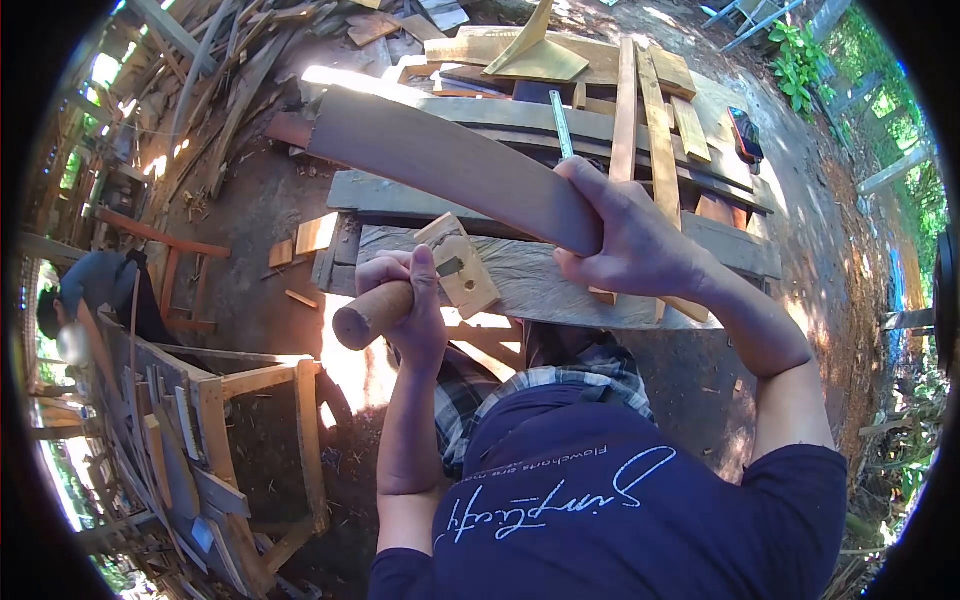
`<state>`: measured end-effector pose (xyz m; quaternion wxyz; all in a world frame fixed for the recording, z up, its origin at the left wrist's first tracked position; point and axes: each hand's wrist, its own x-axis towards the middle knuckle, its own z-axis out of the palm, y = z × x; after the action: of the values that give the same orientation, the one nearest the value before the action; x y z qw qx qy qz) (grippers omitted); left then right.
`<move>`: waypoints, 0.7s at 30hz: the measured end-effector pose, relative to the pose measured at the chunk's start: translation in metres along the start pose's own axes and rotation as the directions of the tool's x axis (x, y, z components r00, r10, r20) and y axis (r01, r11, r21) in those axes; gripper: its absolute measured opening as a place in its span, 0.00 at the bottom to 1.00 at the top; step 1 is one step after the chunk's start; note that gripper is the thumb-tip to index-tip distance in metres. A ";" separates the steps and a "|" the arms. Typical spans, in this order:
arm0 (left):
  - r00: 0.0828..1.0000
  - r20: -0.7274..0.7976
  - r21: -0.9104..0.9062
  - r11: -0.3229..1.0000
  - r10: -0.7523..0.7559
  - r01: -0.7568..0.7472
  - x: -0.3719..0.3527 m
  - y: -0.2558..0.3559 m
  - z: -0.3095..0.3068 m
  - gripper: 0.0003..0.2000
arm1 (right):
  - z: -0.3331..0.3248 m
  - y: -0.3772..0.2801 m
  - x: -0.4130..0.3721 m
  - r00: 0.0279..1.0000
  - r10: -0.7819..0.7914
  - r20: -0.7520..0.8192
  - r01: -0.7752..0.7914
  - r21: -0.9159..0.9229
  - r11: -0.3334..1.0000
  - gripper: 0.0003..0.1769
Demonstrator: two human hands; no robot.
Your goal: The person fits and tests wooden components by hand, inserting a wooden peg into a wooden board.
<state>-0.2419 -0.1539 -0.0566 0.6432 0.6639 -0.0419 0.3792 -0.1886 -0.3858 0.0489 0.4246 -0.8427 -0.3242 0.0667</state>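
The left hand [402,298] is gripping a round wooden handle [372,316], seemingly to steady its metal blade [452,266] at the notched block [479,277]; whether they are touching, I cannot tell. The bench [590,280] is lying beneath this block. The right hand [635,232] is gripping the long board [450,170] at one end, so its length is extending leftward above.

Right hand [640,238]: some fingers hidden beneath board [450,165].
Shirt [620,540]: cut off by the edge at six o'clock.
Co-worker [97,275], nine o'clock: partly hidden behind planks [125,370].
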 end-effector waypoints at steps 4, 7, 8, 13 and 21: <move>0.998 -0.042 -0.044 0.998 -0.050 0.048 0.003 0.002 0.001 0.13 | 0.002 0.000 -0.001 1.000 -0.008 -0.006 0.008 0.023 1.000 0.25; 0.994 -0.091 -0.141 0.989 -0.060 0.047 0.004 0.002 0.001 0.13 | 0.003 -0.002 -0.003 0.999 0.049 0.008 -0.050 0.072 0.996 0.26; 0.994 -0.105 -0.182 0.983 -0.044 0.024 0.005 0.001 0.001 0.13 | 0.004 -0.002 -0.003 0.999 0.052 0.007 -0.052 0.062 0.997 0.26; 0.995 -0.097 -0.109 0.994 -0.023 0.012 0.002 -0.002 0.000 0.13 | 0.008 -0.002 -0.005 0.998 0.055 0.008 -0.055 0.051 0.997 0.27; 0.993 -0.106 -0.135 0.990 -0.058 0.044 -0.001 -0.001 0.003 0.12 | 0.008 -0.002 -0.005 1.000 0.030 0.010 -0.030 0.046 0.998 0.27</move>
<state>-0.2411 -0.1566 -0.0581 0.6966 0.5989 -0.0144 0.3949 -0.1963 -0.3823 0.0444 0.4413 -0.8372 -0.3116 0.0843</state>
